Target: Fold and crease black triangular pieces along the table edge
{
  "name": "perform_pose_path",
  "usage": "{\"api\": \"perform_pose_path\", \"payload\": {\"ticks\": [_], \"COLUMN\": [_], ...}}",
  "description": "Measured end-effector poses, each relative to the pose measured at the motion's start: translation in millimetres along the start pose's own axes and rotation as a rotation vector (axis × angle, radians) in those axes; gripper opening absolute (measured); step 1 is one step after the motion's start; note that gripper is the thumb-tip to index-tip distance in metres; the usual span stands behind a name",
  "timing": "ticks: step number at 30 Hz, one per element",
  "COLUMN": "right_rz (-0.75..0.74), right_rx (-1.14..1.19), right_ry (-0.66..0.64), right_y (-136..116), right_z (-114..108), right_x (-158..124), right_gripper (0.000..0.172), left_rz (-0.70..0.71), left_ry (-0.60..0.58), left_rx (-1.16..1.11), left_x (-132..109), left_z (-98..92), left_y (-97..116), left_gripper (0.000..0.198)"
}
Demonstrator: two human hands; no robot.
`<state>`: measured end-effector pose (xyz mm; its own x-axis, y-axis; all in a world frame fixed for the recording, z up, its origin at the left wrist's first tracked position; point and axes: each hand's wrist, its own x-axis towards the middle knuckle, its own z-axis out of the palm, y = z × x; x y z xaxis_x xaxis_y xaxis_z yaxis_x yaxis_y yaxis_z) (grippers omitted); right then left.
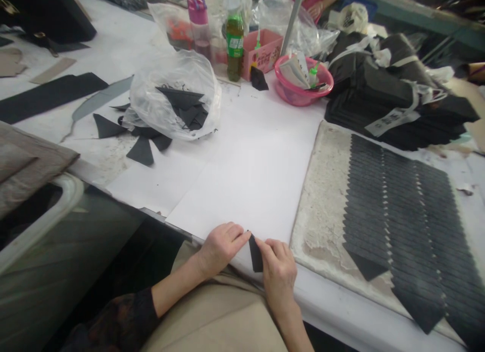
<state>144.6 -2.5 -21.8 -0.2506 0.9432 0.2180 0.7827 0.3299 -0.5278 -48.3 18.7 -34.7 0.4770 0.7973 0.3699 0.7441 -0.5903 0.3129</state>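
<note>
At the table's near edge, a small dark piece of material (256, 256) lies between my two hands. My left hand (223, 246) pinches its top corner between thumb and fingers. Closed on its upper right edge, my right hand (278, 266) holds the same piece. To the right, a pale board (322, 200) carries overlapping rows of similar dark pieces (409, 220), their pointed ends toward me. A clear plastic bag (151, 89) with loose dark pieces in it stands farther off, and several more triangular pieces (142, 151) lie beside it.
Behind are a green-labelled bottle (235, 44), a purple-capped bottle (199, 23), a pink box (265, 46) and a pink basin (299, 94). Tied dark stacks (390, 99) rise at back right. A white curved rail (71, 190) is at left. Another person's hand (315, 9) shows at the back.
</note>
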Motion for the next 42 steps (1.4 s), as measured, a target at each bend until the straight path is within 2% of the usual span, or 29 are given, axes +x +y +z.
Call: {"api": "perform_pose_path", "payload": {"ticks": [4, 20, 25, 42], "right_rz": [-0.031, -0.031, -0.025, -0.032], "right_rx": [-0.025, -0.086, -0.102, -0.091], "right_ry": [0.024, -0.02, -0.029, -0.021], "right_y": [-0.7, 0.0, 0.8, -0.3], "right_z": [-0.2, 1.5, 2.7, 0.5], "right_x": [-0.1, -1.3, -2.8, -0.5], "right_gripper": [0.029, 0.031, 0.031, 0.03], "left_rz": [0.001, 0.016, 0.036, 0.044], "left_ry": [-0.003, -0.036, -0.042, -0.031], "left_rx": [0.004, 0.012, 0.039, 0.074], "left_x": [-0.7, 1.9, 3.8, 5.6], "left_z": [0.0, -3.8, -6.7, -8.0], "left_y": [-0.1, 0.5, 0.5, 2.6], "left_gripper": [0.016, 0.017, 0.025, 0.021]}}
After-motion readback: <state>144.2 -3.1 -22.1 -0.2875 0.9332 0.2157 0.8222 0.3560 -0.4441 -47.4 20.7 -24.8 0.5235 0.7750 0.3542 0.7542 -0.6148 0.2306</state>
